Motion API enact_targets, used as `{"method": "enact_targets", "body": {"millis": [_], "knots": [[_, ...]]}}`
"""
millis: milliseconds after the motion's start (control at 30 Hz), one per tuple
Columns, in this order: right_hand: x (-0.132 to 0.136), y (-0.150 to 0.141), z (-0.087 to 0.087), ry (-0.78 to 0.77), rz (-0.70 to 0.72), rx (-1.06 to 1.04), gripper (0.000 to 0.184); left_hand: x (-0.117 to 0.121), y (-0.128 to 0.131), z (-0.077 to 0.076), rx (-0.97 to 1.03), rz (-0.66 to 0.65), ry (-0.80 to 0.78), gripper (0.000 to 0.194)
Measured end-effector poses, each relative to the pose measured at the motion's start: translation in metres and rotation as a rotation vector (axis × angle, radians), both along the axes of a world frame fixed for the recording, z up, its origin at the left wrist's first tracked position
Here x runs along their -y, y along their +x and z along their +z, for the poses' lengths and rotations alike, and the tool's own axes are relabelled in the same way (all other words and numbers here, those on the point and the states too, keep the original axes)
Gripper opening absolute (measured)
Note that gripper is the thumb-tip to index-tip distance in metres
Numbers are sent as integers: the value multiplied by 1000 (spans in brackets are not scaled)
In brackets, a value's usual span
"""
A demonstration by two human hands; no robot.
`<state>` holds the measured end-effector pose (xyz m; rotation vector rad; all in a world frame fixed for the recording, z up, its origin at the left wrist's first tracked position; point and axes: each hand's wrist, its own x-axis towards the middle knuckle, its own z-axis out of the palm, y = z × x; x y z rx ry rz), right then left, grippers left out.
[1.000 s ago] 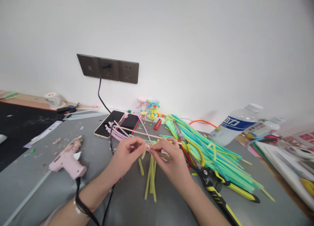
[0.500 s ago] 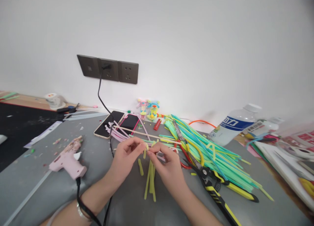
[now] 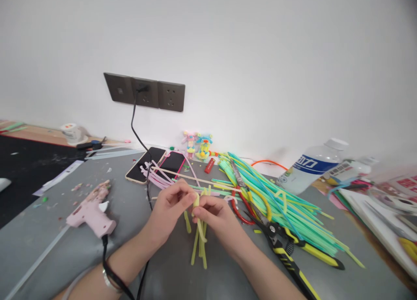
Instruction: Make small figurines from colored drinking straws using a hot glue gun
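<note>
My left hand (image 3: 170, 209) pinches the upper end of a pale yellow pipe cleaner (image 3: 201, 231) between thumb and fingers. Close beside it, my right hand (image 3: 215, 215) grips the same strip a little lower, and its free end hangs down, bent to the right. Under the hands lie several more yellow pipe cleaners (image 3: 194, 248) on the grey table. A short, thick yellow piece (image 3: 187, 222) rests just below my left fingers. The fingers cover the exact spot where the strip is gripped.
Left is a pink glue gun (image 3: 93, 215) with a black cord. Two phones (image 3: 171, 164) lie behind the hands, before two small figures (image 3: 204, 147). To the right are green pipe cleaners (image 3: 293, 213), red-handled scissors (image 3: 239, 209), black-and-yellow cutters (image 3: 276, 235) and a bottle (image 3: 309, 167).
The held yellow pipe cleaner now shows much longer, hanging down between my hands. My right hand has shifted slightly left and lower, while my left hand stays nearly in place.
</note>
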<state>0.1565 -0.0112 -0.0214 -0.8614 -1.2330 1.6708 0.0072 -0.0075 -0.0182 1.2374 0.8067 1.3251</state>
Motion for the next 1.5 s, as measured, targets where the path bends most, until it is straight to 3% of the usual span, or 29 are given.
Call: {"method": "enact_targets", "body": {"millis": [167, 367, 567, 833, 1133, 1300, 1500], "knots": [[-3, 10, -2, -85, 126, -49, 32, -2, -2, 3, -17, -127, -128, 30], [-8, 19, 3, -43, 233, 58, 35, -7, -4, 6, -184, -142, -106, 33], [-11, 16, 4, 57, 15, 115, 34, -8, -4, 4, -131, -79, -192, 31], [-11, 19, 2, 195, -178, 95, 23, -9, -3, 8, 97, -10, -335, 32], [-12, 17, -1, -22, -234, -184, 28, -5, -2, 7, 152, -65, -402, 33], [-11, 14, 1, 3, -217, -206, 25, -5, -2, 6, 141, -84, -379, 31], [-11, 16, -3, 26, -197, -153, 24, -3, -2, 7, 85, -212, -367, 30]]}}
